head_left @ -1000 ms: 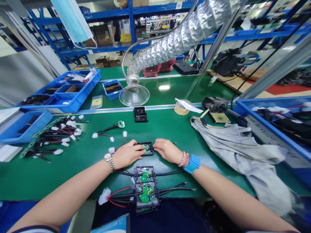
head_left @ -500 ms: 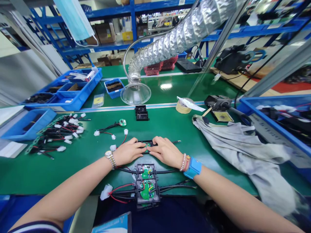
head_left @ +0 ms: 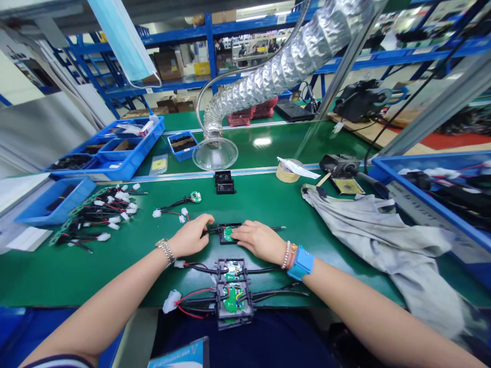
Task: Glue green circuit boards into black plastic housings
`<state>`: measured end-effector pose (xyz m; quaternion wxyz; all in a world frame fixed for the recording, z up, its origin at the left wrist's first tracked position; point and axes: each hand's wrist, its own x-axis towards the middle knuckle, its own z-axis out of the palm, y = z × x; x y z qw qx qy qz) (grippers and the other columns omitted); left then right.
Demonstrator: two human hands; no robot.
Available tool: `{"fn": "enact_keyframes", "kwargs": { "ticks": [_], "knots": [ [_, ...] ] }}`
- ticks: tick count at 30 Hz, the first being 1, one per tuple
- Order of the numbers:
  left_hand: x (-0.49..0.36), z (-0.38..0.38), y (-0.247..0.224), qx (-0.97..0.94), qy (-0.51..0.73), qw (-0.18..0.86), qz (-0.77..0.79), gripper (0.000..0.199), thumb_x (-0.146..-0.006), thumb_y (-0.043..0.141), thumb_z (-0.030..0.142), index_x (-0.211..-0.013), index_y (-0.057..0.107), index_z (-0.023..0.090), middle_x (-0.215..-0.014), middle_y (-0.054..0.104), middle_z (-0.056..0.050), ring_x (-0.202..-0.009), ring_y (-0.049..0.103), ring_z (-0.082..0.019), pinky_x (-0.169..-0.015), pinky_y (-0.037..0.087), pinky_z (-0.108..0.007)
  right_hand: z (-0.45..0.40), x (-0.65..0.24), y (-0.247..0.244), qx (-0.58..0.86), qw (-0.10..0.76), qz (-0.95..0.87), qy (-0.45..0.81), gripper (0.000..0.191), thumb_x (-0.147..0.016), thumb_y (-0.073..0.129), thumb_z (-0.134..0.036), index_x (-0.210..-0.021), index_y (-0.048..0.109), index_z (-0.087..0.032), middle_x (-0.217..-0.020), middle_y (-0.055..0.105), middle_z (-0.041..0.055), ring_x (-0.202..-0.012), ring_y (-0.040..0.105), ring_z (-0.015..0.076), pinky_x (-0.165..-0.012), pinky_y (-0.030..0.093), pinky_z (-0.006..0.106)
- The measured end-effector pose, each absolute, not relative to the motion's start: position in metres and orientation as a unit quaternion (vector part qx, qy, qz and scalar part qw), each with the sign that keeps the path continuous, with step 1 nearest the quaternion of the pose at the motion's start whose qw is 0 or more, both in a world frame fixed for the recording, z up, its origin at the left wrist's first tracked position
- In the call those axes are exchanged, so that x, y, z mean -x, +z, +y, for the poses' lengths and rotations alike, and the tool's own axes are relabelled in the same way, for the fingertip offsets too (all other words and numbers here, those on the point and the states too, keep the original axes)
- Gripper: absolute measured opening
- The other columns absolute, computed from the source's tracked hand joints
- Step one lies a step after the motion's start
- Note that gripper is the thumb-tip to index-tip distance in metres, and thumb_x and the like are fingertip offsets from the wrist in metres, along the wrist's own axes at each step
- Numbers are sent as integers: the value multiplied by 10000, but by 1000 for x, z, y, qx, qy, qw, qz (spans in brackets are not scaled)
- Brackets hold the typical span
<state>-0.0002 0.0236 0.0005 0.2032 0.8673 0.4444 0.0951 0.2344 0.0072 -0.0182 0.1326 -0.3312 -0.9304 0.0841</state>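
The left-hand grip is holding the black cable at the left side of a small black housing. The right-hand grip is resting its fingertips on the green circuit board inside that housing. Further open housings are lying at the near edge of the green counter. A silver duct is ending in a clear hood; a grey cloth is lying at right

Lettering on blue bin label, print on blue-and-white badge, both too blurred to read
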Motion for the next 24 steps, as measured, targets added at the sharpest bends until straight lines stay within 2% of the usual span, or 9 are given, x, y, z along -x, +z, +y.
{"fn": "enact_keyframes", "kwargs": {
  "ticks": [2,4,11,15,19,24],
  "knots": [
    [0,24,-1,-861,88,189,464,181,-758,448,124,-924,513,152,-820,596,-36,-722,579,-154,-679,474,-283,5,-233,-17,335,132,-929,82,192,-866,468,-220,-1008,595,-196,-1014,619,45,-841,506,169,-723,401,308],
    [-1,25,-2,-869,80,164,461,118,-796,448,158,-848,553,153,-820,613,-44,-750,583,-161,-702,465,-280,4,-232,-15,337,129,-929,82,179,-861,475,-209,-993,594,-191,-988,625,49,-838,511,172,-729,408,309],
    [-10,25,-1,-894,89,101,428,170,-845,429,165,-831,598,164,-842,614,-43,-776,571,-147,-730,448,-253,2,-229,-13,337,134,-927,98,196,-855,464,-157,-1022,564,-171,-960,613,69,-811,514,155,-766,415,299],
    [-15,22,6,-910,34,41,412,164,-850,414,161,-831,577,165,-821,586,-45,-775,552,-165,-711,442,-278,1,-228,-14,342,134,-925,97,181,-847,470,-143,-999,567,-161,-941,610,73,-809,512,156,-771,416,298],
    [-17,21,18,-902,-34,-1,430,159,-858,394,158,-891,549,163,-860,554,-43,-724,547,-160,-617,438,-262,0,-228,-14,344,134,-925,95,169,-848,472,-150,-987,567,-153,-935,608,72,-821,509,161,-771,418,296],
    [-26,22,28,-907,-81,-52,409,216,-875,340,137,-828,550,152,-835,546,-55,-721,540,-167,-600,432,-263,0,-228,-14,348,143,-922,96,155,-845,476,-147,-969,567,-165,-915,608,66,-811,507,158,-757,420,290]
  ]
}}
